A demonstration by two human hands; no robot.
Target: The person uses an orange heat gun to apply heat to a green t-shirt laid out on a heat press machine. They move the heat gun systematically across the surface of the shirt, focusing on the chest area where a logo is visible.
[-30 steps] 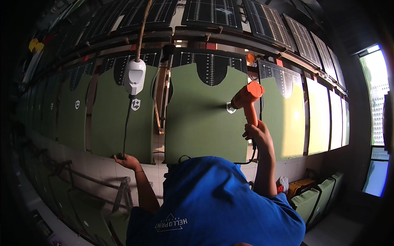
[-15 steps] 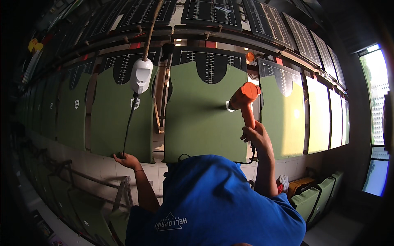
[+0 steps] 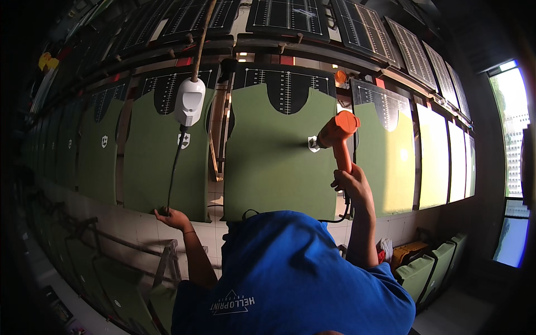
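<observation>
The right hand (image 3: pixel 350 180) is curled in a grip, farther forward than the left hand (image 3: pixel 176 219), which is loosely curled. Behind them, the right forearm (image 3: pixel 362 234) and left forearm (image 3: pixel 196 254) are well apart.

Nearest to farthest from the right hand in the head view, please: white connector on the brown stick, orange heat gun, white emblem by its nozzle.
1. Orange heat gun: held in the right hand.
2. White emblem: ahead and left, on green fabric.
3. White connector: much farther left.

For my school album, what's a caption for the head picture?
Right hand aims an orange blower at a white badge on green cloth; left hand holds a cord.
</observation>
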